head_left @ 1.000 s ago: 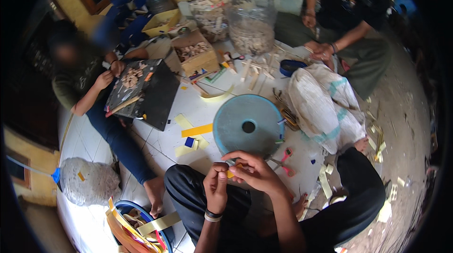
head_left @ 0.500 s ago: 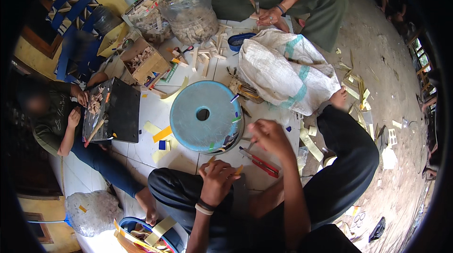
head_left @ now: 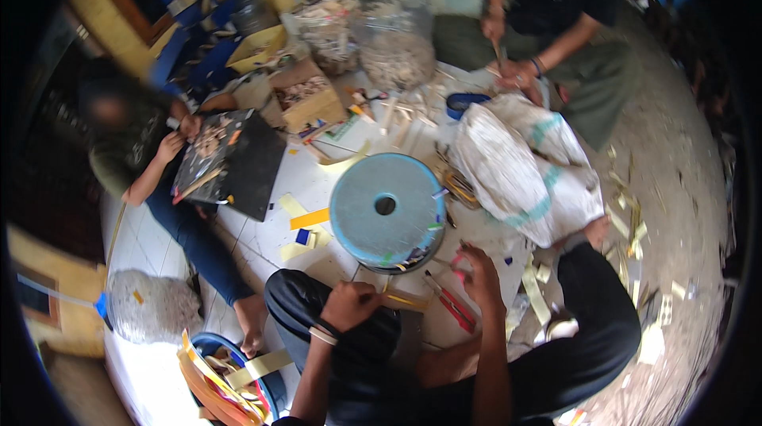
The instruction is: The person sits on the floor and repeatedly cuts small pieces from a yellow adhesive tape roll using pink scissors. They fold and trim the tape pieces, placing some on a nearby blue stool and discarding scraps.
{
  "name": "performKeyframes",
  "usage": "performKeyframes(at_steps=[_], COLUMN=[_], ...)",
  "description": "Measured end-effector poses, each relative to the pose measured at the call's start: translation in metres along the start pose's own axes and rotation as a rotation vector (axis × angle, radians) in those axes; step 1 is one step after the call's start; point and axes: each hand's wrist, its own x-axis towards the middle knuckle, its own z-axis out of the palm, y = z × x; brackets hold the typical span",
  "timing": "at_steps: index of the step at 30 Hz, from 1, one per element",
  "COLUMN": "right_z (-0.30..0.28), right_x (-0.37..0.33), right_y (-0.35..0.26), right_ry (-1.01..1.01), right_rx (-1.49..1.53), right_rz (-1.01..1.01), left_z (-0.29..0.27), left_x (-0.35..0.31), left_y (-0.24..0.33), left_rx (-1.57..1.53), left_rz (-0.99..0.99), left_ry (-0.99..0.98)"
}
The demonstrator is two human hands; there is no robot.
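My left hand, fingers pinched together, holds a narrow yellow strip that sticks out toward the right, above my crossed legs. My right hand is closed around something small and pinkish-red, blurred and mostly covered by the fingers. Between the hands, a red-handled cutter lies on the white tiles. Just beyond them stands a round blue-grey stool with a hole in its top and bits of coloured tape at its rim. To its left lie an orange strip and a small blue piece on pale strips.
A white woven sack lies at the right. Farther back are a cardboard box of small pieces and a filled clear bag. One person works at a black box, another at the back. A tub of strips stands lower left.
My view has swung left, so the scene sits farther right. My right hand has come down nearer to me, and a pinkish-red thing now shows in it. My left hand has moved slightly left.
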Motion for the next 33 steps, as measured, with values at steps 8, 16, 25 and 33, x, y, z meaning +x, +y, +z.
performKeyframes(at_steps=[8, 16, 25, 33], right_z=[-0.005, 0.003, -0.006, -0.009], right_x=[-0.004, 0.001, 0.003, -0.007], right_y=[0.002, 0.002, 0.029, 0.079], right_ry=[-0.049, -0.078, -0.335, -0.202], right_rx=[-0.152, -0.297, -0.552, -0.667], right_rz=[-0.011, -0.105, -0.089, -0.257], left_z=[-0.047, -0.034, -0.017, -0.017], left_x=[0.045, 0.096, 0.112, 0.109], left_y=[-0.104, -0.168, -0.176, -0.181], left_rx=[0.084, 0.287, 0.416, 0.448], left_rz=[-0.377, -0.658, -0.575, -0.579], left_ry=[0.404, 0.471, 0.65, 0.48])
